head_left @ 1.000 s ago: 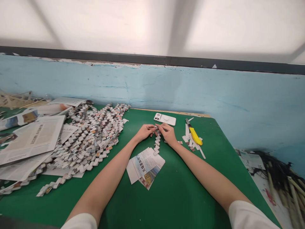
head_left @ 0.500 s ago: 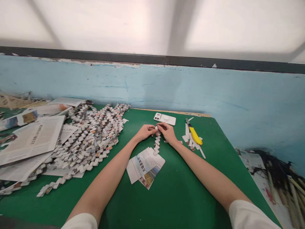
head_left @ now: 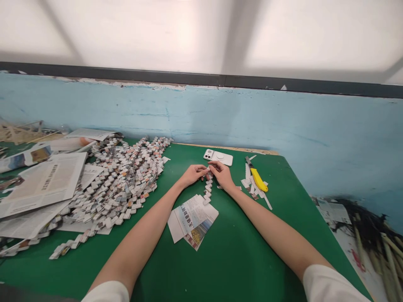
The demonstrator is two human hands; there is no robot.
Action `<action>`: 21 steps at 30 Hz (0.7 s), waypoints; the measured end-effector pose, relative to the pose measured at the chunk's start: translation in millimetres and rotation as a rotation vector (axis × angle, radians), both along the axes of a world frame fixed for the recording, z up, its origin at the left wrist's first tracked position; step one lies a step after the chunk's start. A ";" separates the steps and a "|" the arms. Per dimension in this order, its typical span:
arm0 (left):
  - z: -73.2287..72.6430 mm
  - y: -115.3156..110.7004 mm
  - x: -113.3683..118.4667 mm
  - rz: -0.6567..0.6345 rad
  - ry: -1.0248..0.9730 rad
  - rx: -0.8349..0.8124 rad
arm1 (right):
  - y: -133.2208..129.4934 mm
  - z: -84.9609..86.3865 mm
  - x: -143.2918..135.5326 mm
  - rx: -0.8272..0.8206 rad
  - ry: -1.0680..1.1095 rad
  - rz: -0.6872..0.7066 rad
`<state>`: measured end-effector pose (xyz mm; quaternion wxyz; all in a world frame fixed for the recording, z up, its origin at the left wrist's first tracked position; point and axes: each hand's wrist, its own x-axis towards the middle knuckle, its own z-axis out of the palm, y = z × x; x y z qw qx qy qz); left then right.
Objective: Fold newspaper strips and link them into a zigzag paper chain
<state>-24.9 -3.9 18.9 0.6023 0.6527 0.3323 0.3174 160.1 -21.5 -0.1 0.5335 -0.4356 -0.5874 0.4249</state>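
A short zigzag chain of folded paper point(head_left: 208, 192) hangs toward me from between my hands, its near end resting on printed paper sheets point(head_left: 192, 220). My left hand point(head_left: 193, 175) pinches the chain's far end from the left, fingers closed. From the right, my right hand point(head_left: 221, 174) pinches the same end between thumb and forefinger. The fingertips of both hands meet there and partly hide the top links. Just beyond the hands lies a white phone point(head_left: 218, 157), camera side up.
A large heap of folded paper chain point(head_left: 126, 176) covers the table's left part, beside newspaper sheets point(head_left: 47, 182). On the right, a yellow-handled knife point(head_left: 258, 179) lies over paper strips point(head_left: 252, 186). The green table point(head_left: 239, 260) ends at the right above sticks on the floor point(head_left: 378, 256).
My fingertips have shifted slightly on the chain's far end, with both hands staying in nearly the same place. The other things on the table have not moved.
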 end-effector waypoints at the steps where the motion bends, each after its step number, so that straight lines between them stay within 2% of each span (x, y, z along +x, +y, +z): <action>1: -0.4 0.0 0.1 0.005 -0.004 -0.004 | 0.0 -0.1 -0.1 -0.006 -0.004 -0.001; 10: 1.0 -1.7 1.5 0.018 -0.015 -0.031 | 0.1 1.1 -0.4 -0.001 -0.084 -0.007; 21: -3.7 1.4 0.7 0.016 0.045 0.053 | -1.5 -0.9 -0.4 0.028 -0.053 -0.009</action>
